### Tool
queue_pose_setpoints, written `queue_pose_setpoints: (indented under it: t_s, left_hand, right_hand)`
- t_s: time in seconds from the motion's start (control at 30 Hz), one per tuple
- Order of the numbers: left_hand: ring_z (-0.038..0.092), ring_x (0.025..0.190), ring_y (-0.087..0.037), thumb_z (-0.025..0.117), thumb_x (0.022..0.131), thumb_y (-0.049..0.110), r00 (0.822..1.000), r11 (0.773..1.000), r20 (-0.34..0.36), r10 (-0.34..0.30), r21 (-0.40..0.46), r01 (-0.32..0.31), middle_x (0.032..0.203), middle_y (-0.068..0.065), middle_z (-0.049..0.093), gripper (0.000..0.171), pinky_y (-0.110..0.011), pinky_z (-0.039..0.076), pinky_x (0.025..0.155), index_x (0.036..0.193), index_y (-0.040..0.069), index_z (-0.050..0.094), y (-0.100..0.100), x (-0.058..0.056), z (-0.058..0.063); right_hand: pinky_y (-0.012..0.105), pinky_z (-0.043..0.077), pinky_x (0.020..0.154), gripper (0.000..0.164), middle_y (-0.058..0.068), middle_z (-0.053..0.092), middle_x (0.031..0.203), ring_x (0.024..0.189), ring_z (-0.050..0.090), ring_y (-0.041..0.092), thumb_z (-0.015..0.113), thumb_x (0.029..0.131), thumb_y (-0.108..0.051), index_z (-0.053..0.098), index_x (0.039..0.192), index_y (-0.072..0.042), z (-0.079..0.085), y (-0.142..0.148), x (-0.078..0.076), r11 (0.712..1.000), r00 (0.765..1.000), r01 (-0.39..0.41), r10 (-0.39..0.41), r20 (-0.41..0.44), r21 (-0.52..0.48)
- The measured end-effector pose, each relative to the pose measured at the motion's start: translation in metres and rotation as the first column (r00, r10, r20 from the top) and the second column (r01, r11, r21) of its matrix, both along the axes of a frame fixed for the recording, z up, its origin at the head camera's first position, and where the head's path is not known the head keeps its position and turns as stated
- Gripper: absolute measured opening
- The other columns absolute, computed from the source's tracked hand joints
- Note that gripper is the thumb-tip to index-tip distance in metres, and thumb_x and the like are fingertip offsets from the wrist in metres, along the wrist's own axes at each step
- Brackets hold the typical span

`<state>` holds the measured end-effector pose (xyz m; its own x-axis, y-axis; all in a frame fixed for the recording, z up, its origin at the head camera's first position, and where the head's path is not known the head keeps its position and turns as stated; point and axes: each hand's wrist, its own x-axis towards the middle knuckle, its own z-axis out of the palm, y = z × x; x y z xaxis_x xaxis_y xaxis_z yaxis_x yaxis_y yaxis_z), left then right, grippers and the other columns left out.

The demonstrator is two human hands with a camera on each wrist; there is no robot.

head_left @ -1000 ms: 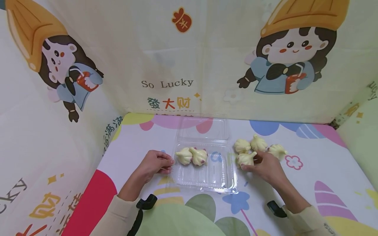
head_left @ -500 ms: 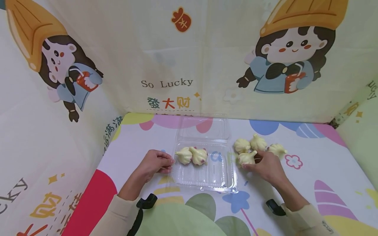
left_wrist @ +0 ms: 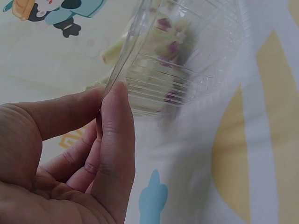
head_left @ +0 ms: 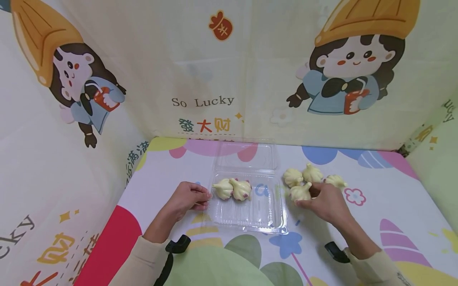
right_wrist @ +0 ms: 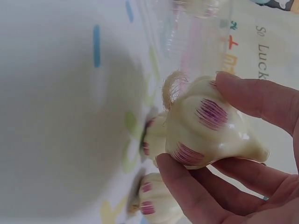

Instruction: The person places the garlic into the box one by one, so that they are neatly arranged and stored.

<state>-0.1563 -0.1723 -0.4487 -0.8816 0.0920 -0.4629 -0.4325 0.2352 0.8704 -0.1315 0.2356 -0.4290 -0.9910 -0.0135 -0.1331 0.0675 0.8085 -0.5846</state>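
Note:
My left hand (head_left: 187,198) pinches the left rim of a clear plastic clamshell box (head_left: 234,218) between thumb and fingers, as the left wrist view confirms. Two garlic bulbs (head_left: 241,190) lie side by side in the box's back left part. With thumb and fingers, my right hand (head_left: 327,202) grips another garlic bulb (right_wrist: 205,123), cream with purple streaks and a tuft of roots, just right of the box. Close behind that bulb sit further bulbs: one at the left (head_left: 293,177), one at the back (head_left: 313,173) and one at the right (head_left: 335,181).
The box's lid (head_left: 247,155) lies folded back toward the rear wall. A patterned cloth (head_left: 171,167) covers the table. Printed fabric walls (head_left: 257,79) stand behind and at both sides. Each wrist wears a black strap device (head_left: 178,244).
The garlic bulb in my right hand has shifted slightly to the right. My left hand and the box have stayed in place.

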Motion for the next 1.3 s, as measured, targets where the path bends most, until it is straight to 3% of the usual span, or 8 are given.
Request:
queue_pose_setpoints:
  t_s: [0.83,1.3]
  left_hand:
    - [0.07,0.067,-0.012,0.075,0.093,0.004,1.0,1.0,0.003,-0.001,0.009,0.001,0.094,-0.015,0.078,0.016,-0.026,0.065,0.064,0.103,-0.008,0.07,-0.001,-0.001,-0.001]
    - [0.07,0.067,-0.012,0.076,0.093,0.004,1.0,1.0,0.016,-0.006,-0.005,0.006,0.093,-0.015,0.077,0.016,-0.027,0.066,0.065,0.103,-0.007,0.07,-0.001,-0.002,-0.002]
  right_hand:
    - [0.03,0.054,0.065,0.068,0.025,0.077,0.109,0.101,0.073,0.039,0.092,0.076,-0.035,0.07,0.124,0.007,0.026,-0.008,0.003,0.999,0.999,-0.025,0.026,-0.03,0.03]
    - [0.03,0.057,0.064,0.054,0.016,0.079,0.1,0.099,0.076,0.037,0.093,0.073,-0.033,0.075,0.111,0.001,0.035,-0.022,0.003,0.998,0.996,-0.055,0.054,-0.076,-0.009]
